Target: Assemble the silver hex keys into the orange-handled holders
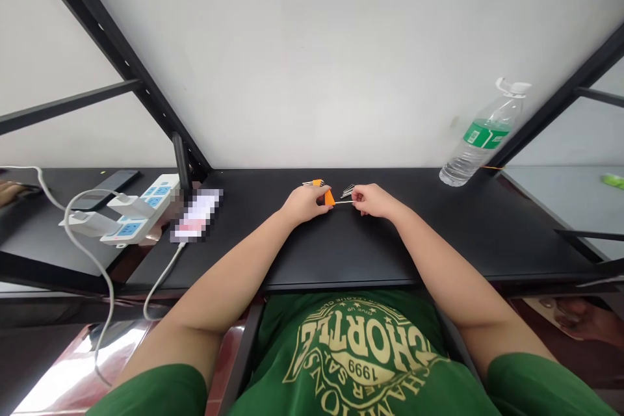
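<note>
At the centre of the frame, 2 bare hands meet over a black desk. The left hand has its thumb and fingers drawn in around a small orange holder, whose wedge-like side shows just right of the fingertips. The right hand is curled, thumb and fingertips pinched on the right end of a slim metal rod; the rod's left end meets the holder, so it spans the small gap between the hands.

Just above the rod, near the right fingers, lies a little cluster of thin metal pieces — too small to count surely. Above the left hand shows another orange part with metal tips beside it; I cannot tell whether it joins the holder, as the hand hides the space between.

In the left part of the frame, a white power strip carries 2 plugs, with a dark phone behind it. Right of the strip lies a device with a blurred screen, a white cable at its lower end. At upper right — well apart from the hands — a clear bottle with a green label stands on the desk.
</note>
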A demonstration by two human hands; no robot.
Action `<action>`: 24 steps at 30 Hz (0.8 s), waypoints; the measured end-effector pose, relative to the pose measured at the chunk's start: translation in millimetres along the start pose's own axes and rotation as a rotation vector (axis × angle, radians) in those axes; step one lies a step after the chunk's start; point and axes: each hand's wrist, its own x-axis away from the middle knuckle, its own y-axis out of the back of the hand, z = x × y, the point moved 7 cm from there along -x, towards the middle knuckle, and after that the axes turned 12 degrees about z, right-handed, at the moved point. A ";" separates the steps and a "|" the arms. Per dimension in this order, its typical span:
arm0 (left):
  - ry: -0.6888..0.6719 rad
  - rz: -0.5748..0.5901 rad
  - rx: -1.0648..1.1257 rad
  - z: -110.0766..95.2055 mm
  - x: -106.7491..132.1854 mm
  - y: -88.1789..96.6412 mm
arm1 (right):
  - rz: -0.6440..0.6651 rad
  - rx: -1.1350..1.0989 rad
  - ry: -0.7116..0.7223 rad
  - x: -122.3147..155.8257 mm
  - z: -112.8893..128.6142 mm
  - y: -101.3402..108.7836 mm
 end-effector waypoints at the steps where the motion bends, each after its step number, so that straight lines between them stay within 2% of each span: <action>1: 0.000 -0.004 0.000 0.2 0.0 0.1 | -0.001 -0.014 0.000 0.3 -1.0 1.3; 11: -0.001 -0.032 0.003 0.6 2.0 2.1 | -0.015 -0.065 0.067 1.7 0.8 4.6; 17: -0.052 -0.069 -0.047 -6.2 3.6 3.6 | 0.071 -0.210 0.129 1.9 -1.1 5.0; 20: -0.096 -0.077 -0.095 -13.1 2.9 0.3 | 0.111 -0.300 0.139 -2.0 0.1 -1.7; 24: -0.134 -0.112 -0.143 -22.0 3.5 -0.3 | 0.142 -0.470 0.183 -11.3 9.9 -21.6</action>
